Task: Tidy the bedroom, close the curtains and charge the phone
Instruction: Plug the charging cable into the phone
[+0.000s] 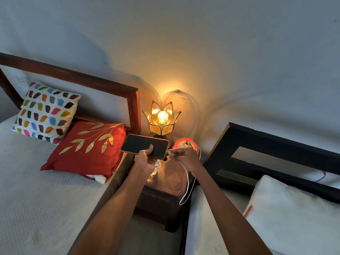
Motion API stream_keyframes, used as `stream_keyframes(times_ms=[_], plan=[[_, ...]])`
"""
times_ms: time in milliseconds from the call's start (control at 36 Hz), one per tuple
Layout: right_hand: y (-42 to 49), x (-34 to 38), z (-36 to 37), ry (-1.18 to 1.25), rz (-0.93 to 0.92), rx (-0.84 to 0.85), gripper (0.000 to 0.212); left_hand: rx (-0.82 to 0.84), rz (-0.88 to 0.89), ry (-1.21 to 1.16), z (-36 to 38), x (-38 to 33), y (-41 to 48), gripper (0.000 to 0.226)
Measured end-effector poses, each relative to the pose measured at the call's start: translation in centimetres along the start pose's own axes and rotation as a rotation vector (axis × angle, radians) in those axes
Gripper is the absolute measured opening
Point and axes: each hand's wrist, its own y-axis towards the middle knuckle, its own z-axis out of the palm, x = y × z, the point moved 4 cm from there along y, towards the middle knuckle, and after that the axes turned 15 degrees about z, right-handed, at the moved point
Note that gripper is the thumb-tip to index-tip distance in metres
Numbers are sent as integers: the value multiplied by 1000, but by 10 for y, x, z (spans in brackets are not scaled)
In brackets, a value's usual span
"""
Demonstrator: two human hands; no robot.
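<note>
The left hand [146, 159] is clasping the stiff, slippery phone [145, 145] by its edges; the right hand [185, 156], at 3 o'clock, is pinching the limp cable [187, 181] by its plug.

Red cushion [86, 150] with gold leaf sprig; white cushion [46, 112] with multicoloured leaf shapes; amber glowing lamp [161, 118]; black-screened phone [143, 146]; white cable [186, 183]; reddish-brown headboard [77, 78]; black headboard [276, 140].

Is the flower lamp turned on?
Yes, on. The bulb inside the flower lamp glows bright yellow and throws warm light on the wall behind.
</note>
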Motion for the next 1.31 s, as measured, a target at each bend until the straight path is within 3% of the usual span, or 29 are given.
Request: stream_keyframes(times_ms=[306,472,722,1056,1306], plan=[[3,7,-10,35,169,91,15,49,0,14,4,1,-14,48],[-1,8,-18,125,208,147,20,66,-22,-31,7,-1,-20,46],[-11,6,-24,203,190,179,6,93,-30,-47,11,-1,-28,52],[-15,4,-32,151,207,240,21,129,-35,-39,10,1,-41,52],[-21,4,-31,192,142,236,15,158,-25,-42,7,1,-43,52]])
